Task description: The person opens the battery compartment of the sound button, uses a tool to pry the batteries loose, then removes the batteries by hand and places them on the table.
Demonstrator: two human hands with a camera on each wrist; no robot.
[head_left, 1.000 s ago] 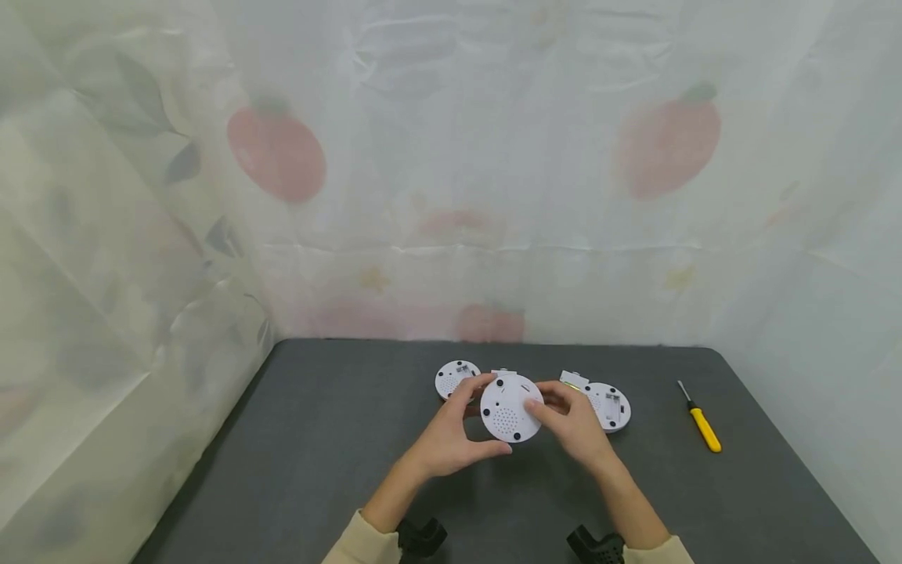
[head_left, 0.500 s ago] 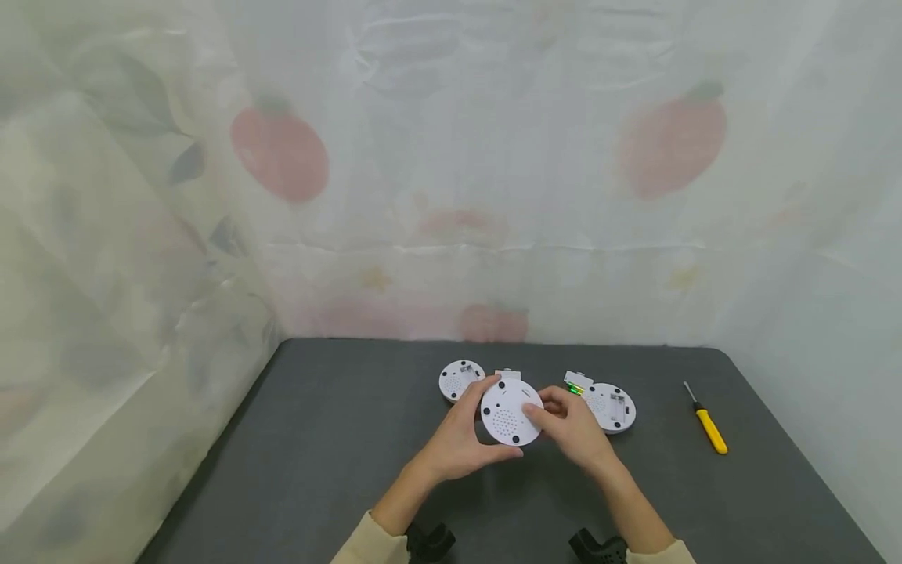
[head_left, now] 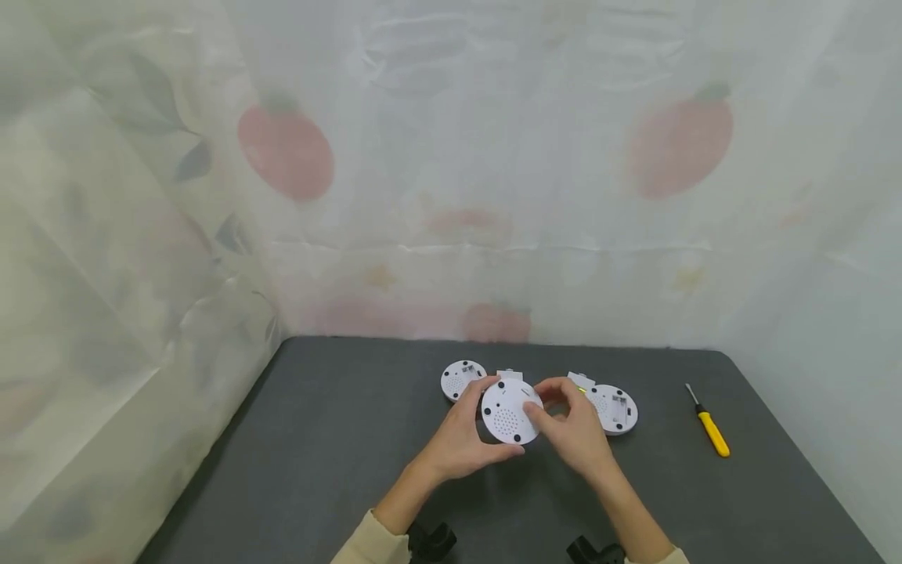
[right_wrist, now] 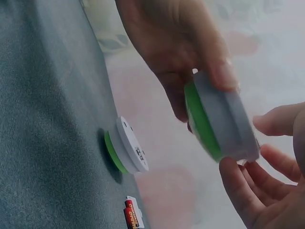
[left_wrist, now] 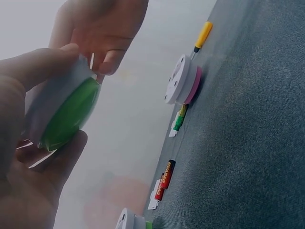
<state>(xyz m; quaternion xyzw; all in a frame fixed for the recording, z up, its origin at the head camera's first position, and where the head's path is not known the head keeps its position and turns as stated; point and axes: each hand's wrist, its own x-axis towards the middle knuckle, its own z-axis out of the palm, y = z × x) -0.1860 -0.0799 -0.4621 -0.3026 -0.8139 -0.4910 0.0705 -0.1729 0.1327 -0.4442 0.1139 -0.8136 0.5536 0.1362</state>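
A round white device (head_left: pixel 509 419) with speaker holes and small black feet is held above the table, its white base facing the head camera. Its other side is a green dome (left_wrist: pixel 71 117), seen in the left wrist view. My left hand (head_left: pixel 458 440) grips the rim, fingers at the top and thumb near the bottom. My right hand (head_left: pixel 579 433) pinches its right edge, with the thumb on the white base; the curled fingers are partly hidden behind it. Beyond lie two similar devices: the left one (head_left: pixel 454 380) has a green underside, the right one (head_left: pixel 622 409) a pink one.
Red batteries (left_wrist: pixel 164 179) lie by a white cover (head_left: pixel 509 375) behind the held device. Green batteries (left_wrist: pixel 180 117) lie by another cover (head_left: pixel 581 381). A yellow-handled screwdriver (head_left: pixel 715 435) lies right on the grey table (head_left: pixel 338 439). Patterned sheeting (head_left: pixel 395 157) encloses the back and sides.
My right hand's fingers have risen slightly behind the device's edge, with the thumb still on the base. Both hands keep hold of the device. The head view has shifted slightly.
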